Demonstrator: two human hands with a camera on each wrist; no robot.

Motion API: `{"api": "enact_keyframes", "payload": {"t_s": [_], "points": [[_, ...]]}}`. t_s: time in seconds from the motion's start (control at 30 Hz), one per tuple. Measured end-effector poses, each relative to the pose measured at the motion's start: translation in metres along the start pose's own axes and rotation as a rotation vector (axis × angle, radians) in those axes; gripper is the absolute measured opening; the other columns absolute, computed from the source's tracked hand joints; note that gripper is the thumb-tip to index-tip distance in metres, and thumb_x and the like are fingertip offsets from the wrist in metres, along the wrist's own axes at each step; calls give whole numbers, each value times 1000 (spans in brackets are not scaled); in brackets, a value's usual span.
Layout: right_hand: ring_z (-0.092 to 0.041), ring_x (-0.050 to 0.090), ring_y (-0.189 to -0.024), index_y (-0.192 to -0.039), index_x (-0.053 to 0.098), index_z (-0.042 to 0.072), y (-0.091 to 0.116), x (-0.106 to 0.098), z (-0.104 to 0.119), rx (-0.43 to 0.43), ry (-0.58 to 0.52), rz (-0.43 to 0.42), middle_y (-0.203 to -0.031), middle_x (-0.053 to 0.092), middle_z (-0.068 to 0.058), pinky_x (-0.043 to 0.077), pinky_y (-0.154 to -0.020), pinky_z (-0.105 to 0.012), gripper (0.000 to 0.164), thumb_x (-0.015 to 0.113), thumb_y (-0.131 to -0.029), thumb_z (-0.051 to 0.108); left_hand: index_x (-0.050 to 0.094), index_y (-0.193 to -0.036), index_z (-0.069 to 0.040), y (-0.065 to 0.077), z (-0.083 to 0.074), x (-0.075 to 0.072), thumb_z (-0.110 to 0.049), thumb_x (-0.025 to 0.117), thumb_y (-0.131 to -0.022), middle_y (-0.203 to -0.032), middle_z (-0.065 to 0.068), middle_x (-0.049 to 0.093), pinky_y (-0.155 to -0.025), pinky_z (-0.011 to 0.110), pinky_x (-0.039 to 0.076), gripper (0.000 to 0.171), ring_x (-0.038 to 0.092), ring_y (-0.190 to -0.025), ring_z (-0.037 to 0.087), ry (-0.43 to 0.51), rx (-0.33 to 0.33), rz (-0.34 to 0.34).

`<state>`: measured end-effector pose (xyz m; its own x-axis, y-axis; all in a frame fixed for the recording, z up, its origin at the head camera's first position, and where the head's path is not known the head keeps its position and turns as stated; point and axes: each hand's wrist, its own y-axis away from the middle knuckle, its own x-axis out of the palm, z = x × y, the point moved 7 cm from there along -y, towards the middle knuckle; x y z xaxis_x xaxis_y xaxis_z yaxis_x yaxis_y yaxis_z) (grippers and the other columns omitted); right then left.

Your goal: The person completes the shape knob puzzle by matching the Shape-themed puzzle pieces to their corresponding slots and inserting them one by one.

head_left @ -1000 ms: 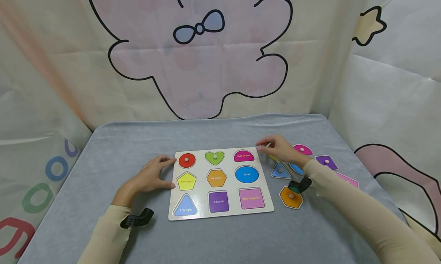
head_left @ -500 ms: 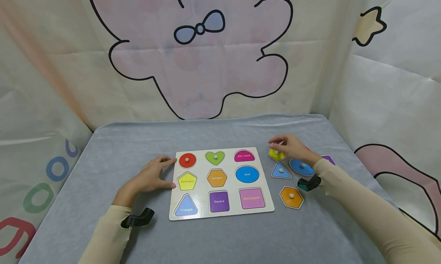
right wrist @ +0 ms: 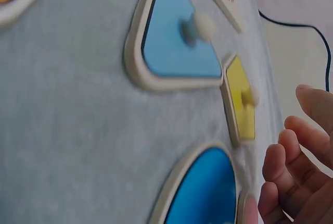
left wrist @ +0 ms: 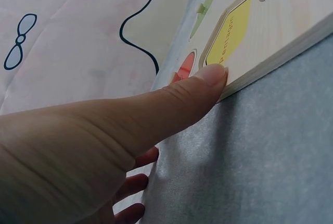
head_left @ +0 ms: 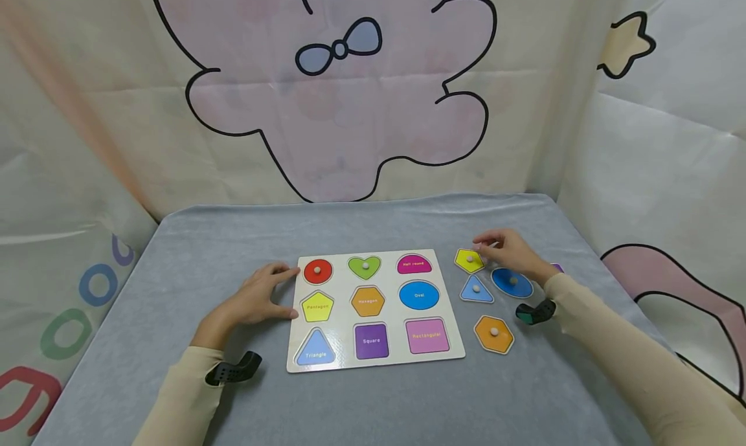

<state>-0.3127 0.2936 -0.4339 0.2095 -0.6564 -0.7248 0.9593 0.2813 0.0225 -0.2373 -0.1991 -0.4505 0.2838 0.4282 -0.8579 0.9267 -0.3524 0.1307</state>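
Observation:
A white shape puzzle board (head_left: 396,265) lies on the table, with a red circle piece (head_left: 317,271) and a green heart piece (head_left: 364,267) set in it. My left hand (head_left: 256,296) rests against its left edge, thumb (left wrist: 210,75) beside the yellow pentagon recess. Over the loose knobbed pieces hovers my right hand (head_left: 515,250), fingers loosely bent and holding nothing. Nearest to it are a yellow pentagon piece (right wrist: 240,99) and a blue oval piece (right wrist: 203,187). The hand covers most of a pink piece (right wrist: 248,211).
A blue triangle piece (head_left: 476,290) and an orange hexagon piece (head_left: 494,334) lie right of the board. One corner of a purple piece (head_left: 557,267) shows past the right wrist. Grey cloth (head_left: 361,407) covers the table, and printed curtains (head_left: 338,142) hang around it.
My right hand has moved rightward from the board's upper right corner, past the yellow pentagon piece, uncovering it and the blue oval piece. The left hand has stayed at the board's edge.

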Motion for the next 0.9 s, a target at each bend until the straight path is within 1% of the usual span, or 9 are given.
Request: {"api": "enact_keyframes", "payload": {"t_s": [0.17, 0.3, 0.53, 0.77, 0.9], "points": [[-18, 58, -80, -125, 67, -3, 3, -7, -10, 39, 2, -1, -113, 69, -22, 53, -67, -21, 37, 65, -100, 24, 45, -154, -14, 0, 1, 1, -41, 88, -76, -149, 19, 44, -111, 68, 32, 93, 38, -136, 40, 5, -3, 2], [-20, 58, -83, -127, 66, -3, 5, -14, -15, 82, 22, -10, -118, 68, -24, 54, -68, -20, 41, 64, -100, 28, 45, -153, -13, 0, 0, 1, -42, 88, -75, -148, 20, 44, -111, 68, 33, 93, 39, -135, 41, 4, 9, -2], [-21, 58, -91, -129, 64, -4, 9, -26, -19, 83, 43, -33, -123, 67, -27, 52, -70, -16, 43, 63, -101, 29, 45, -153, -12, 1, -2, -1, -41, 88, -76, -148, 21, 44, -111, 68, 32, 93, 39, -136, 41, 3, 12, -3], [-20, 59, -92, -131, 62, -4, 18, -38, -30, 85, 49, -1, -125, 65, -28, 54, -70, -18, 41, 61, -102, 25, 45, -153, -12, 0, -1, -1, -42, 87, -76, -149, 21, 44, -111, 68, 32, 93, 38, -136, 41, 5, 10, -1], [-19, 59, -92, -132, 61, -5, 21, -41, -41, 109, 55, 34, -120, 66, -26, 53, -71, -19, 43, 62, -102, 25, 45, -153, -12, 0, -1, -1, -42, 87, -76, -148, 21, 44, -111, 68, 32, 93, 38, -136, 41, 5, 15, -1]]}}
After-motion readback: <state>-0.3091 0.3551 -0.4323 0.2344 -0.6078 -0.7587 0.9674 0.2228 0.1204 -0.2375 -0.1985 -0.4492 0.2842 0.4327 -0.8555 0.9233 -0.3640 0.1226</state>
